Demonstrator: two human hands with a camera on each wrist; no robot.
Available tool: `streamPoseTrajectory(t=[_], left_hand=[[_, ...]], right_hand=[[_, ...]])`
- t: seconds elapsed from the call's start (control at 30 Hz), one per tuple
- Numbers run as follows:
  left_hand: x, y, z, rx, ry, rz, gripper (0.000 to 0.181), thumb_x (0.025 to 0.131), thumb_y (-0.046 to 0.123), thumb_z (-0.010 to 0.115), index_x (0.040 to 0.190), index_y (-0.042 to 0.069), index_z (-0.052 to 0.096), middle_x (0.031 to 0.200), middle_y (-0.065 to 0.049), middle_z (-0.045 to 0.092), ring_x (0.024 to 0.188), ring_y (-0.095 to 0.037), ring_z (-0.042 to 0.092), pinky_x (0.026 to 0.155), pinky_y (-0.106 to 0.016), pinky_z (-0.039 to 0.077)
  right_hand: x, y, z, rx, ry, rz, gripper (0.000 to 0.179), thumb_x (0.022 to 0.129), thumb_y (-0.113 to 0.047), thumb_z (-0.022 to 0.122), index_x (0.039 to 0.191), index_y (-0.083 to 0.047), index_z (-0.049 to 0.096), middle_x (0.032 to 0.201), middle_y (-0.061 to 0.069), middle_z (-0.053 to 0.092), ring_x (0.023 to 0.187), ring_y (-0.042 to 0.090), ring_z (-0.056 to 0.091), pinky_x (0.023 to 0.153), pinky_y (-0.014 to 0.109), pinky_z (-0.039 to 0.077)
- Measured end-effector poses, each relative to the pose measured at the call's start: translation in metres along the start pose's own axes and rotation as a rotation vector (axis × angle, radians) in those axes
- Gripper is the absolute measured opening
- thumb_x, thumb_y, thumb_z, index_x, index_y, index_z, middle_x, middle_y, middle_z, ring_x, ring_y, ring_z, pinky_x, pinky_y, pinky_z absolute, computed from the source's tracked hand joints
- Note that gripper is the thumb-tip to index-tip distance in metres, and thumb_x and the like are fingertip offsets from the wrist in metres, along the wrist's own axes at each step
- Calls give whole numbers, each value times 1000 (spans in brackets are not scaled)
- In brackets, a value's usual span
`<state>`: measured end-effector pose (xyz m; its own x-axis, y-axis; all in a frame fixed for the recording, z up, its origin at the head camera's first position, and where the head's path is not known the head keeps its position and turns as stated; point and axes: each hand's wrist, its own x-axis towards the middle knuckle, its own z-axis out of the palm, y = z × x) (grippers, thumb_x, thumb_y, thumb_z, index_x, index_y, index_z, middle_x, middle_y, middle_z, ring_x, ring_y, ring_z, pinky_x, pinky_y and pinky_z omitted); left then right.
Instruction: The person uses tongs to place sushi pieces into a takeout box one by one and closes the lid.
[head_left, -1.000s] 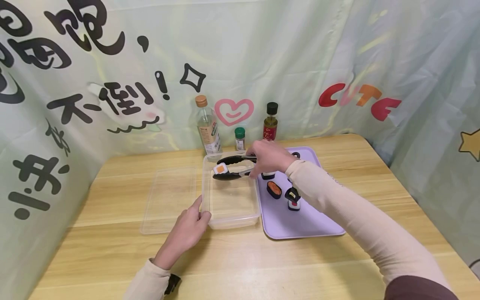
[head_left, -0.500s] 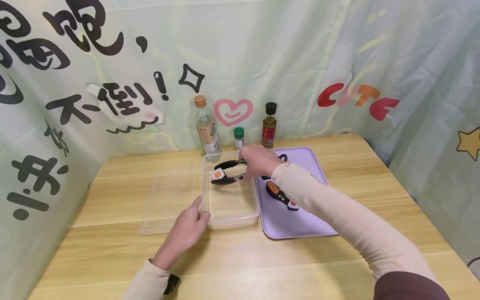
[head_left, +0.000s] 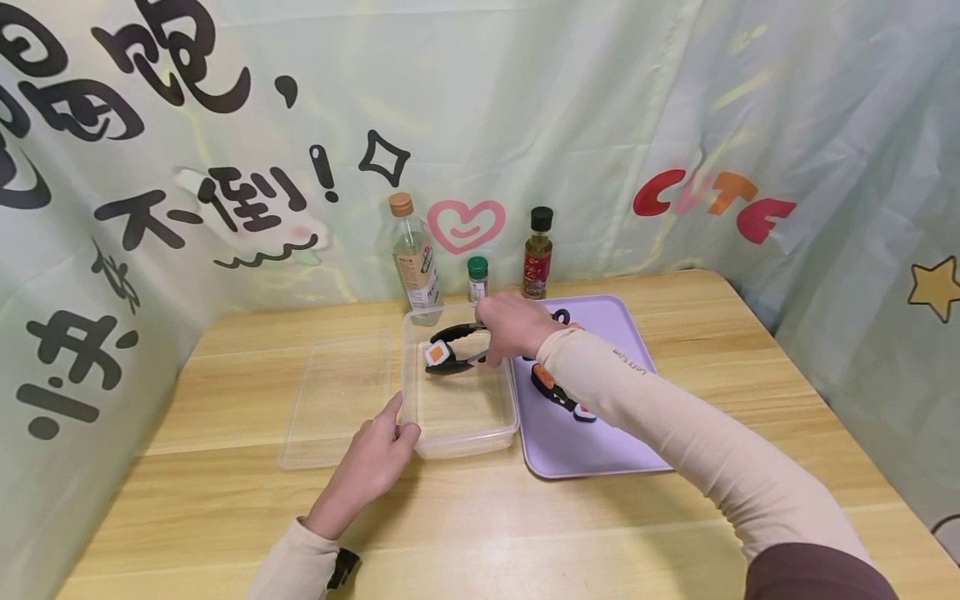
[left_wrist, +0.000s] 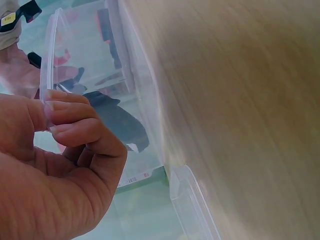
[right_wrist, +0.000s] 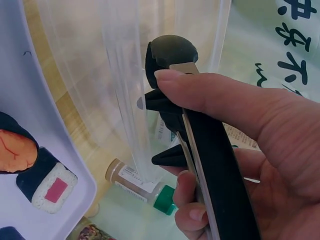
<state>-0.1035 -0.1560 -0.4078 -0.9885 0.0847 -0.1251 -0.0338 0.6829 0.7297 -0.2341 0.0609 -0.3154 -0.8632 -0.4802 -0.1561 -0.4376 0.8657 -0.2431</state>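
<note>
My right hand (head_left: 513, 327) grips black-and-metal kitchen tongs (right_wrist: 210, 165), thumb on one arm and fingers curled round the other. Between the tongs' tips lies a white sushi roll (head_left: 437, 354) with an orange centre and a dark wrap, inside the clear plastic box (head_left: 465, 442). Whether the roll touches the box floor, I cannot tell. My left hand (left_wrist: 75, 150) pinches the box's near-left rim between thumb and curled fingers. On the purple tray (head_left: 592, 462) beside the box are an orange-topped sushi piece (right_wrist: 17, 150) and a roll with a pink centre (right_wrist: 50, 187), partly behind my right sleeve in the head view.
A clear lid (head_left: 337, 400) lies flat left of the box. Behind the box stand a tall bottle with an orange cap (head_left: 416, 262), a green-capped spice jar (head_left: 477, 279) and a black-capped bottle (head_left: 537, 254). A printed curtain (head_left: 585, 108) hangs behind the table.
My right hand has moved a little left, and the tongs have come lower into the box with the sushi roll. My left hand stays on the rim.
</note>
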Motion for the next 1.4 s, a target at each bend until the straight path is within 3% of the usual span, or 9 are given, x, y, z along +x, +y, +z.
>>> streamPoseTrajectory(t=[0.13, 0.4, 0.7, 0.87, 1.03, 1.13, 1.4], left_hand=[[0, -1, 0, -4, 3, 0, 63, 99, 15, 43, 156, -7, 27, 50, 6, 34, 44, -9, 26, 42, -23, 23], [0, 0, 0, -1, 9, -2, 63, 99, 15, 44, 156, -7, 28, 50, 6, 36, 44, -10, 28, 42, -24, 25], [0, 0, -1, -7, -4, -8, 64, 99, 15, 43, 156, -7, 27, 49, 6, 34, 44, -9, 25, 42, -22, 22], [0, 0, -1, -10, -5, -3, 64, 99, 15, 44, 156, -7, 27, 50, 7, 33, 44, -9, 25, 42, -22, 22], [-1, 0, -1, -11, -7, 0, 64, 99, 15, 43, 157, -7, 26, 50, 7, 34, 44, -9, 26, 42, -23, 23], [-1, 0, -1, -13, -11, -6, 64, 99, 15, 43, 157, -6, 26, 50, 6, 34, 44, -9, 26, 42, -23, 23], [0, -1, 0, -14, -8, -6, 64, 99, 15, 43, 157, -7, 26, 50, 6, 34, 44, -9, 26, 42, -23, 23]], right_hand=[[-2, 1, 0, 15, 6, -5, 37, 66, -13, 92, 95, -8, 69, 87, 2, 65, 76, 21, 58, 57, 33, 50], [-11, 7, -10, 65, 23, -18, 47, 68, -14, 91, 109, -5, 73, 98, 3, 68, 78, 22, 57, 68, 36, 49], [-29, 25, -24, 125, 54, -5, 54, 69, -19, 93, 117, -3, 74, 101, 6, 69, 77, 21, 55, 69, 37, 47], [-42, 43, -28, 171, 70, 19, 62, 70, -20, 93, 125, -1, 70, 118, 11, 69, 95, 26, 63, 82, 43, 53], [-54, 62, -31, 193, 76, 41, 68, 72, -20, 90, 132, 2, 66, 130, 16, 65, 110, 30, 63, 91, 48, 52], [-60, 71, -32, 201, 80, 54, 69, 71, -19, 89, 132, 3, 65, 130, 17, 65, 104, 30, 64, 91, 49, 51], [-73, 92, -29, 194, 94, 88, 72, 71, -23, 90, 131, 5, 65, 132, 21, 63, 116, 33, 60, 94, 52, 49]])
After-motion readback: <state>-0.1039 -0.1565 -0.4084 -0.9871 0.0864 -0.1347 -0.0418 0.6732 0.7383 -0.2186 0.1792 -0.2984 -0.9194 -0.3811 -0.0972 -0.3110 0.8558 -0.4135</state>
